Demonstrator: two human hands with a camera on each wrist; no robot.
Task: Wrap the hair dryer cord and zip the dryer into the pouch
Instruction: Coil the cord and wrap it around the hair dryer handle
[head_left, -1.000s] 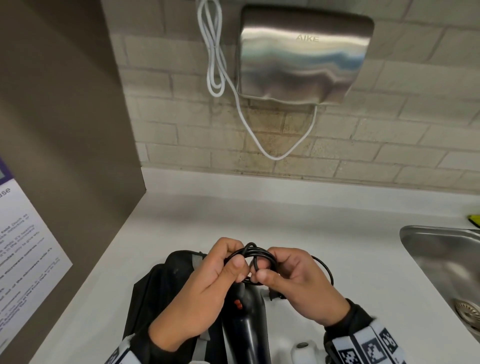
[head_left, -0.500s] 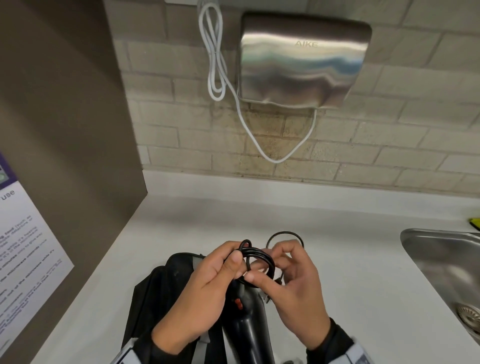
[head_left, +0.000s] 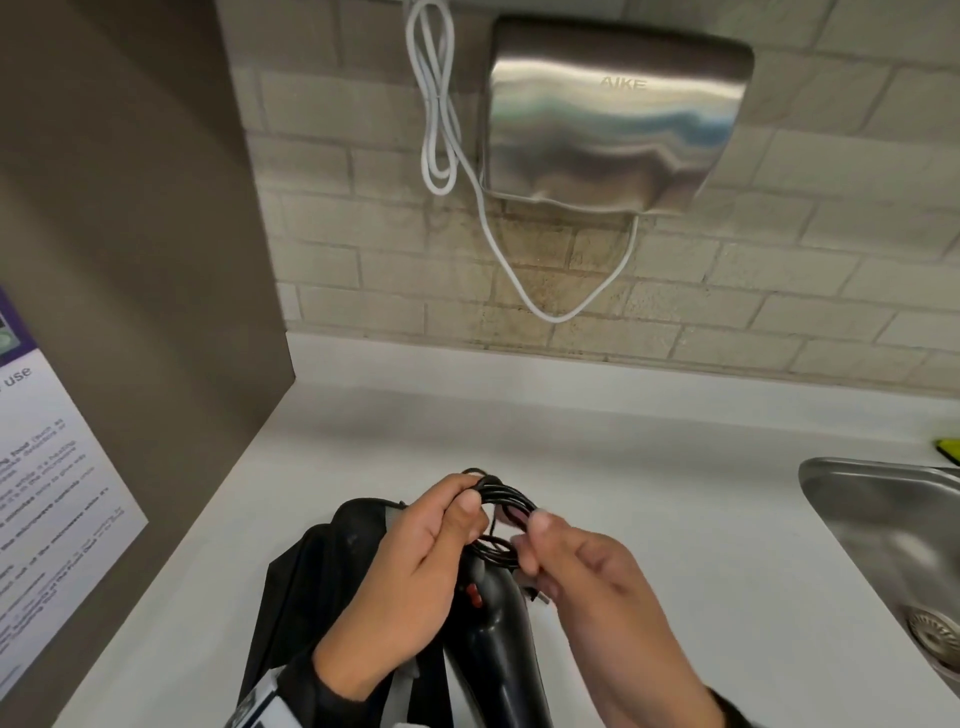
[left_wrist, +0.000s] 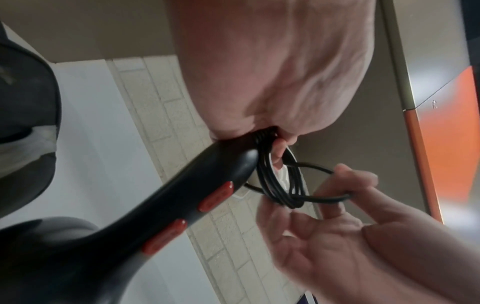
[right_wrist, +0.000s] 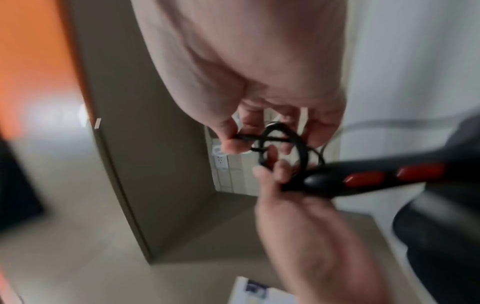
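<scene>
A black hair dryer (head_left: 496, 639) with red buttons (left_wrist: 217, 196) hangs handle-up at the bottom centre of the head view. Its black cord (head_left: 506, 499) is coiled into several loops at the handle's end. My left hand (head_left: 415, 577) pinches the coil where it meets the handle. My right hand (head_left: 587, 582) pinches a loose strand (left_wrist: 324, 198) of the cord beside the coil; the plug end (head_left: 537, 596) peeks out under its fingers. The black pouch (head_left: 317, 571) lies on the white counter (head_left: 649, 467) below my left hand.
A steel sink (head_left: 893, 535) is set into the counter at the right. A steel hand dryer (head_left: 613, 119) with a white cable (head_left: 441, 130) hangs on the brick wall. A brown side panel (head_left: 130, 260) with a printed notice (head_left: 47, 467) bounds the left.
The loose loop that stood out behind my right hand half a second ago has been drawn in against the coil. Both hands have stayed over the pouch.
</scene>
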